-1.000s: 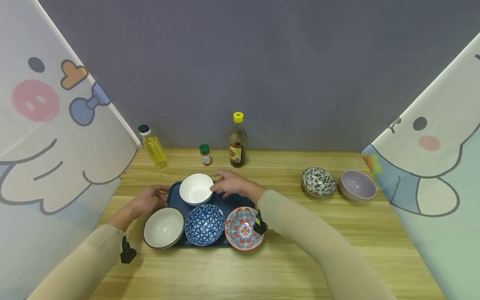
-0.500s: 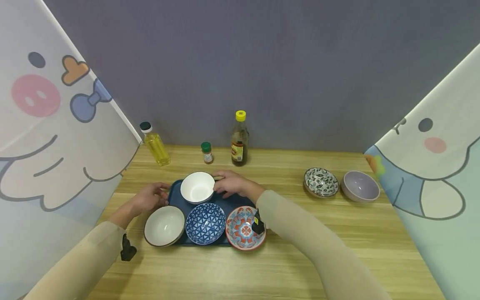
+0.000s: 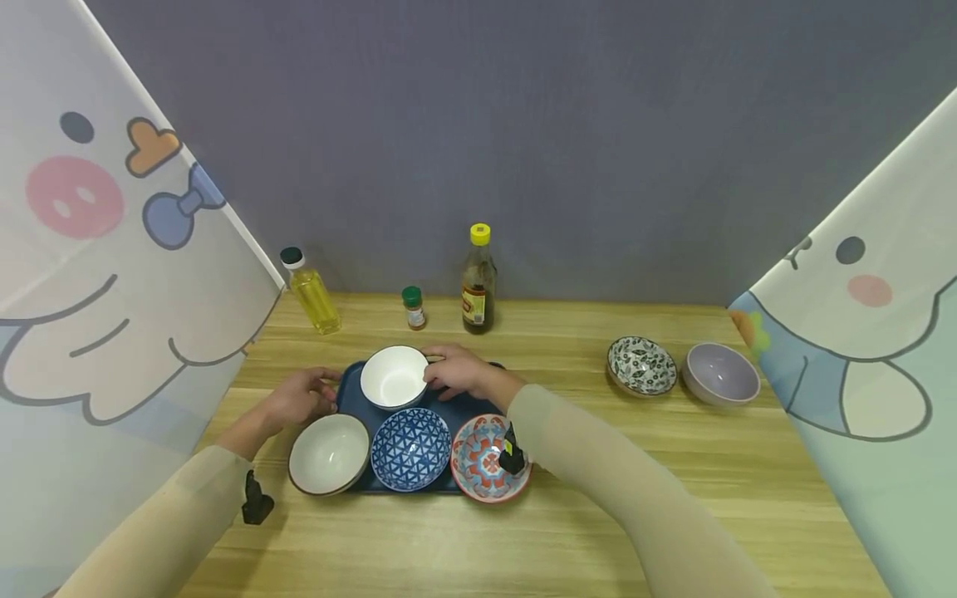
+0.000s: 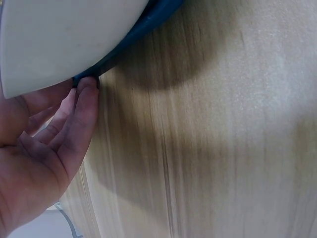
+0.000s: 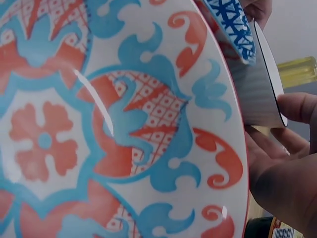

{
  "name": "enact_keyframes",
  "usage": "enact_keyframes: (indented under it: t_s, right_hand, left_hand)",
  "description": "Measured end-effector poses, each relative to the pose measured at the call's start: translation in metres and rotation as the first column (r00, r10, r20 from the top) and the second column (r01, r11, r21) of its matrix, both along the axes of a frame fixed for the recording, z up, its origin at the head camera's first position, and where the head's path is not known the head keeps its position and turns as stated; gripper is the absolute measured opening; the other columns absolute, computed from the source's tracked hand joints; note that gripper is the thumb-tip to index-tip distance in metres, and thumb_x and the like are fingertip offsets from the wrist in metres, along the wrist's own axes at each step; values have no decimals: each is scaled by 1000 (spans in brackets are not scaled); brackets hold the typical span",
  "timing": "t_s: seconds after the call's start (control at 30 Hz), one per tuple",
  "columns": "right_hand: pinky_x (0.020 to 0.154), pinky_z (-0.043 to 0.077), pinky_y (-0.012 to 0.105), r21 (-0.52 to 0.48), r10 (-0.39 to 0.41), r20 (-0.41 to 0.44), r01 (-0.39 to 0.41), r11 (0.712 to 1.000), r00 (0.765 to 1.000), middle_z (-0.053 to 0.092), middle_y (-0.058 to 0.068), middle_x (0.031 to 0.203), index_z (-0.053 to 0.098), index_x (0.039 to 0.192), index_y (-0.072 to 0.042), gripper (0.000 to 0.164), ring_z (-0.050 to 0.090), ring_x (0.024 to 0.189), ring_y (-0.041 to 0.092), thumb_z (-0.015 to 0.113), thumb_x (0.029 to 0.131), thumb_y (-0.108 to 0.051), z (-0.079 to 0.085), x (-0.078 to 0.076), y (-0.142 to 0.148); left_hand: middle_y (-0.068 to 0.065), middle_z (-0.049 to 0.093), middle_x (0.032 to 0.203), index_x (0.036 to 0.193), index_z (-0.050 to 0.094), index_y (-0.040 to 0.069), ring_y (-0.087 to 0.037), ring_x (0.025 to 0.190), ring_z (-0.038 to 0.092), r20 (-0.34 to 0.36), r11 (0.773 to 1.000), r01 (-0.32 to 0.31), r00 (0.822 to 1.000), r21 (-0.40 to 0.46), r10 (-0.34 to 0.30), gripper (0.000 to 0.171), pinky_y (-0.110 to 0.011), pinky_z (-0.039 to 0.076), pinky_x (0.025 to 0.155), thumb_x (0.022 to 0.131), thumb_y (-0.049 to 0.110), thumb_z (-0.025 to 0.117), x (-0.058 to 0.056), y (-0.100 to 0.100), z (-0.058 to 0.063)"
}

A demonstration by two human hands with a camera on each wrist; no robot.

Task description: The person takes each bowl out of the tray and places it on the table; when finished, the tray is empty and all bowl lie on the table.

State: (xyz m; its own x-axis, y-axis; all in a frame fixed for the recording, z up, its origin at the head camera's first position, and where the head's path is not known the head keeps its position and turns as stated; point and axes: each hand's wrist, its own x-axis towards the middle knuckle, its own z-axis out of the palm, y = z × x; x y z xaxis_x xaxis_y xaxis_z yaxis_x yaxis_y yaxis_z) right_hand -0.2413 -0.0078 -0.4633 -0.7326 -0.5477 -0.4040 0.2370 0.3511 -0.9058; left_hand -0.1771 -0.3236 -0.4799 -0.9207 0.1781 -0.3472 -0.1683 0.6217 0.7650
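Note:
My right hand (image 3: pixel 458 372) pinches the right rim of a white bowl (image 3: pixel 393 378) with a dark rim, at the back left of a dark blue tray (image 3: pixel 351 390). In the right wrist view the thumb (image 5: pixel 296 107) lies at this bowl's rim and the fingers are on its outer wall. My left hand (image 3: pixel 297 397) is at the tray's left edge; in the left wrist view its fingertips (image 4: pixel 89 82) grip the tray's rim. Along the tray's front stand a cream bowl (image 3: pixel 329 455), a blue-and-white patterned bowl (image 3: pixel 411 449) and a red-and-blue floral bowl (image 3: pixel 486 465).
Behind the tray stand an oil bottle (image 3: pixel 315 297), a small green-capped jar (image 3: pixel 414 309) and a dark sauce bottle (image 3: pixel 478 286) with a yellow cap. To the right are a black-and-white patterned bowl (image 3: pixel 641 365) and a lilac bowl (image 3: pixel 721 374). A grey wall (image 3: pixel 598 149) bounds the table's back.
The head view shifts slightly. Both hands keep their places at the tray and the white bowl, and the bowls stay where they were.

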Motion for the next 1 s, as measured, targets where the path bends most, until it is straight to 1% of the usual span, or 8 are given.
enact_keyframes:
  t_s: [0.13, 0.27, 0.33, 0.57, 0.67, 0.73, 0.83, 1.0]
  right_hand:
    - [87, 58, 51, 7, -23, -21, 24, 1000, 1000, 70, 15, 119, 48, 154, -12, 66, 71, 106, 30, 63, 90, -10, 1, 3, -3]
    - [90, 57, 52, 18, -31, -31, 31, 999, 999, 67, 14, 122, 49, 153, -13, 63, 70, 107, 30, 62, 91, -10, 1, 3, -6]
    - [91, 57, 53, 16, -36, -25, 37, 999, 999, 66, 14, 121, 49, 152, -13, 61, 70, 107, 30, 62, 92, -11, 1, 3, -6]
    - [95, 55, 53, -19, -59, 27, 60, 998, 998, 65, 12, 109, 49, 149, -13, 58, 68, 102, 29, 60, 92, -10, 1, 3, -7]
    - [96, 55, 53, -29, -64, 34, 65, 997, 997, 66, 11, 106, 51, 147, -13, 57, 68, 101, 30, 62, 91, -11, 1, 3, -7]
    - [95, 55, 53, -30, -67, 37, 68, 997, 997, 67, 10, 106, 52, 146, -14, 56, 69, 100, 29, 63, 92, -12, 1, 3, -7]
    - [96, 55, 53, -28, -70, 41, 72, 997, 997, 68, 10, 108, 53, 146, -16, 55, 69, 99, 27, 65, 92, -14, 0, 4, -8]
    - [94, 55, 54, -36, -72, 45, 74, 997, 996, 70, 13, 111, 53, 146, -17, 57, 71, 99, 30, 66, 91, -15, 0, 6, -8]
  left_hand:
    - [-19, 59, 104, 144, 45, -11, -22, 82, 61, 12, 1000, -11, 1000, 0, 11, 57, -33, 54, 64, 89, -9, 60, 0, -1, -1]
    - [-20, 59, 104, 144, 44, -11, -22, 81, 61, 18, 1000, -12, 1000, 13, 12, 57, -33, 53, 63, 89, -10, 59, 0, 0, -1]
    - [-19, 59, 104, 144, 44, -10, -21, 81, 61, 22, 999, -26, 999, 20, 26, 57, -32, 53, 62, 89, -10, 59, 1, 1, -1]
    - [-19, 58, 105, 144, 44, -11, -21, 81, 61, 16, 1000, -24, 1000, 10, 24, 57, -31, 52, 63, 90, -10, 60, 2, 2, -2]
    - [-20, 59, 106, 145, 44, -10, -21, 82, 61, 19, 1000, -25, 1000, 1, 25, 57, -31, 52, 64, 90, -11, 59, 2, 3, -2]
    - [-20, 58, 107, 145, 43, -11, -21, 83, 61, 17, 1000, -18, 1000, -7, 18, 57, -32, 52, 65, 90, -11, 59, 2, 3, -2]
    - [-20, 58, 107, 144, 44, -10, -21, 83, 61, 17, 1000, -23, 1000, -14, 24, 57, -31, 52, 65, 90, -10, 60, 2, 3, -1]
    - [-21, 59, 107, 144, 44, -10, -21, 81, 60, 15, 1000, -27, 1000, -15, 27, 57, -31, 51, 62, 89, -10, 60, 2, 3, -1]
